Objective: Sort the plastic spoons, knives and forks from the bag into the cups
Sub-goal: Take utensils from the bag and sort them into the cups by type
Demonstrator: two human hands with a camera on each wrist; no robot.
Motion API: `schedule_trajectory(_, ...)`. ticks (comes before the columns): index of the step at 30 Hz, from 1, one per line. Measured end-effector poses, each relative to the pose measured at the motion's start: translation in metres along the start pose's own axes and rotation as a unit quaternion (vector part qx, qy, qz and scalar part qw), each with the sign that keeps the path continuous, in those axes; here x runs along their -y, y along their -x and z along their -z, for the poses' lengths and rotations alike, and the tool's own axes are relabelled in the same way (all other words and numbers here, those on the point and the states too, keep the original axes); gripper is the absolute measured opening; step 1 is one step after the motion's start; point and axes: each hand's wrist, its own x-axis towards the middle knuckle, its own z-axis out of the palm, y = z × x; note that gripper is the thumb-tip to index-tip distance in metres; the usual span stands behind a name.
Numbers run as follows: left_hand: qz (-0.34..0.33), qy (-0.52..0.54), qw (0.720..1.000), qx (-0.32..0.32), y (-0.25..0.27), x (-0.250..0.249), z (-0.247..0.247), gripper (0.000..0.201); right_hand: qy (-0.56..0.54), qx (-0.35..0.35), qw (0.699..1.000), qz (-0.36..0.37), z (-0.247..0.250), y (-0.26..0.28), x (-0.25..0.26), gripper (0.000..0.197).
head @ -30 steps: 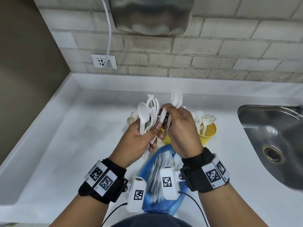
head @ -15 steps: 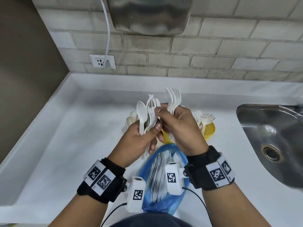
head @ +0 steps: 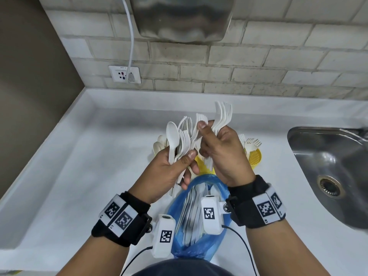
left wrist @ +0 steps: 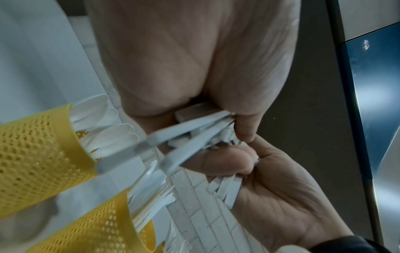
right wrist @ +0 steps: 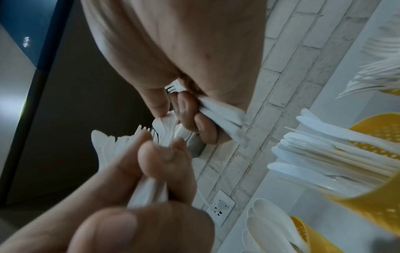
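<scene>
In the head view my left hand [head: 179, 162] grips a mixed bundle of white cutlery [head: 182, 140], a spoon [head: 172, 134] and several forks. My right hand [head: 211, 140] holds a few forks [head: 223, 116] in its curled fingers, and its thumb and forefinger pinch another fork [head: 200, 121] at the bundle's top. The blue bag [head: 199, 220] lies open below both wrists with cutlery inside. Three yellow mesh cups stand behind the hands: the spoon cup [left wrist: 32, 154], the knife cup [left wrist: 97, 222] and the fork cup [head: 253, 157]. The right wrist view shows the fork handles [right wrist: 223, 119] in my fist.
The white counter [head: 79, 176] runs to a raised edge on the left and the brick wall behind. A steel sink [head: 328, 176] is set in at the right. A wall socket [head: 124, 74] with a white cable sits at the back left, below a steel box.
My right hand has shifted slightly right with its forks, and its thumb and forefinger now pinch one more fork from the left hand's bundle. The left hand has stayed put.
</scene>
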Motion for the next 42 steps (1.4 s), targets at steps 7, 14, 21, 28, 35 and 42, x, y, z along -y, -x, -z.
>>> schedule_trajectory(7, 0.015, 0.011, 0.999, -0.027, 0.000, -0.001, -0.002, 0.036, -0.067, -0.003, 0.997, -0.023, 0.003, -0.002, -0.008, 0.052)
schedule_trajectory(14, 0.002, -0.010, 0.999, -0.036, -0.001, -0.001, -0.003, 0.022, -0.104, -0.037, 0.991, -0.074, -0.004, -0.003, -0.017, 0.030)
schedule_trajectory(21, 0.016, 0.062, 0.998, -0.014, 0.002, 0.001, 0.000, 0.034, -0.250, -0.181, 0.950, -0.043, 0.011, -0.019, -0.003, 0.026)
schedule_trajectory(28, 0.010, 0.118, 0.992, 0.049, 0.002, 0.000, -0.001, 0.020, -0.034, -0.018, 0.999, -0.026, 0.020, -0.012, 0.003, 0.017)
schedule_trajectory(35, 0.006, 0.145, 0.986, 0.088, 0.006, -0.002, -0.002, 0.022, -0.022, 0.084, 0.996, -0.022, 0.012, -0.005, 0.000, 0.030)
schedule_trajectory(42, 0.011, 0.122, 0.991, 0.047, 0.004, -0.001, 0.000, 0.028, -0.093, -0.020, 0.995, 0.009, 0.014, -0.013, -0.001, 0.021)
